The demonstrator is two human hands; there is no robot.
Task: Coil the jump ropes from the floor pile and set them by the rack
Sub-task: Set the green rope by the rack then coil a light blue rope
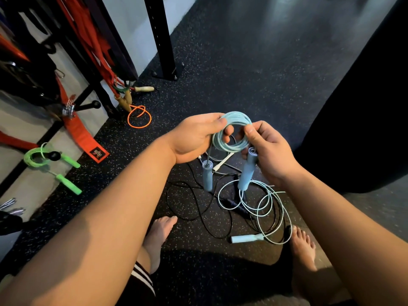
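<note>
A light blue jump rope (pixel 234 121) is wound into a small coil held between both hands above the floor. My left hand (pixel 194 138) grips the coil's left side; my right hand (pixel 268 151) pinches its right side. Its two blue handles (pixel 246 171) hang down below the coil. Under them lies the floor pile (pixel 265 206): another pale blue rope with a handle near my right foot, plus loose black ropes and a white handle. By the rack (pixel 161 36), a green coiled rope (pixel 39 156) and an orange rope (pixel 139 117) with wooden handles rest on the floor.
Red and black straps (pixel 88 45) hang from the rack at left. A black upright post is bolted to the speckled rubber floor. A large dark punching bag (pixel 357 120) fills the right side. My bare feet (pixel 159 235) stand beside the pile.
</note>
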